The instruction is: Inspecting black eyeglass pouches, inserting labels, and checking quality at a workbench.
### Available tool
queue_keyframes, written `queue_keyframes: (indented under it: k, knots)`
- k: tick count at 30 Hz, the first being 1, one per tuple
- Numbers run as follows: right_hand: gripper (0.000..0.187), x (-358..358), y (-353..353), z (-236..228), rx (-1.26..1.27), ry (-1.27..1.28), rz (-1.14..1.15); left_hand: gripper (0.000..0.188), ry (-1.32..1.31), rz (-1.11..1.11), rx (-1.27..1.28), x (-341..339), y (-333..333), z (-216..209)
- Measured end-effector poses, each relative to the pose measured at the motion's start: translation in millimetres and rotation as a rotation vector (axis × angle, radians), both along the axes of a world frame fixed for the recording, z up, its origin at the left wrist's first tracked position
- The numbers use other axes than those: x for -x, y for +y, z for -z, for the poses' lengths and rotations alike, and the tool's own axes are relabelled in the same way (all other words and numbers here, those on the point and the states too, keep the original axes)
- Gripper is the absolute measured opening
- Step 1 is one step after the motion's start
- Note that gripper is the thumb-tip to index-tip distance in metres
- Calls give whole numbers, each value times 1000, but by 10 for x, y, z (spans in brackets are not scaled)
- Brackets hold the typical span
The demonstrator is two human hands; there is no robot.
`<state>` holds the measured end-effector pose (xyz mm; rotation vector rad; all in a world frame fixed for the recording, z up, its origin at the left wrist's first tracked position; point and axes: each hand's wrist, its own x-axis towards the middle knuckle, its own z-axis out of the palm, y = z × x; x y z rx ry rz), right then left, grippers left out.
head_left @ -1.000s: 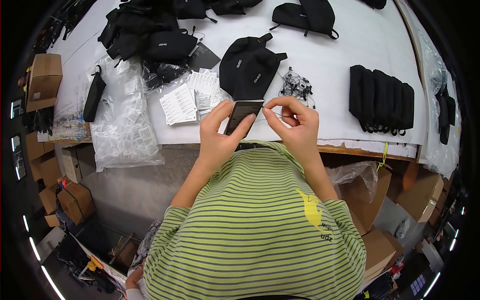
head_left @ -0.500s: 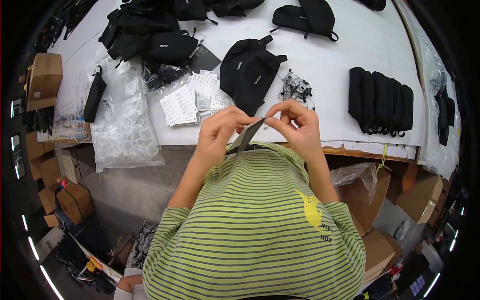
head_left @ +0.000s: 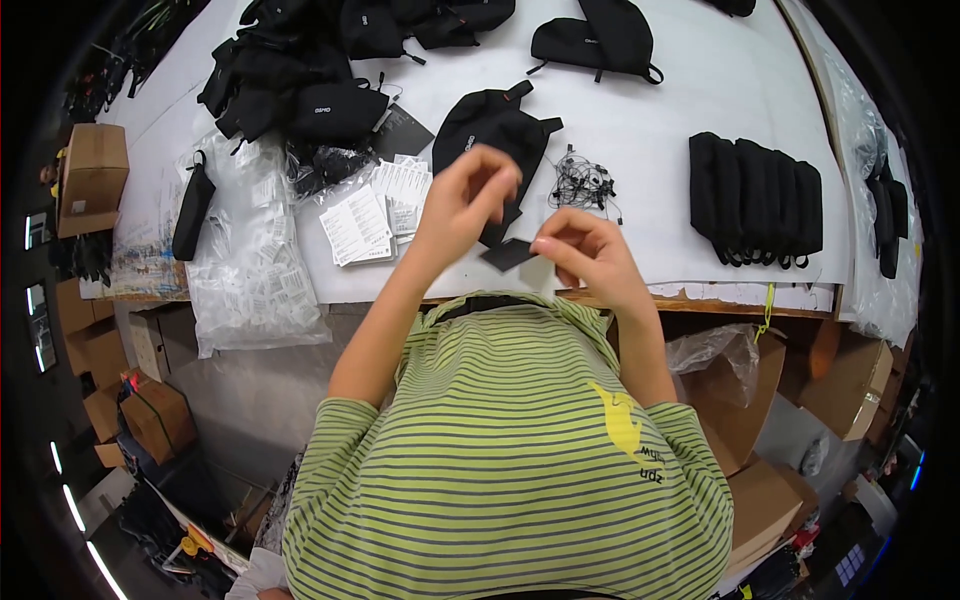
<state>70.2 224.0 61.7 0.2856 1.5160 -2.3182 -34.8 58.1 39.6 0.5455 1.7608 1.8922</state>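
My right hand (head_left: 592, 258) pinches a black hang tag (head_left: 508, 255) by its edge, near the table's front. A pale card or tag (head_left: 537, 273) hangs under those same fingers. Raised higher and to the left, my left hand (head_left: 468, 198) has curled fingers, blurred at the tips; whatever they may hold cannot be made out. Behind it lies a black fabric pouch (head_left: 483, 118), partly covered by the hand. A tangle of black tag strings (head_left: 583, 183) sits just beyond my right hand.
Printed white cards (head_left: 357, 228) lie left of my hands, beside a clear bag of small packets (head_left: 247, 265). Black pouches pile (head_left: 285, 85) at the back left. Another pouch (head_left: 590, 45) lies farther back. A row of folded black pouches (head_left: 755, 195) is at right.
My left hand has come away from the tag and moved up over the pouch. The tag, held by my right hand, has turned flatter, and the right hand has dropped slightly.
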Motion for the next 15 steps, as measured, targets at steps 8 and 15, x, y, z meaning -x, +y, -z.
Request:
queue_keyframes:
  k: [8,15]
  knots:
    - [7,-217,301,52,-297,96,225,34,1057,-98,897,577,897,824]
    - [10,-299,442,205,-446,13,296,22,1071,-53,620,416,603,554]
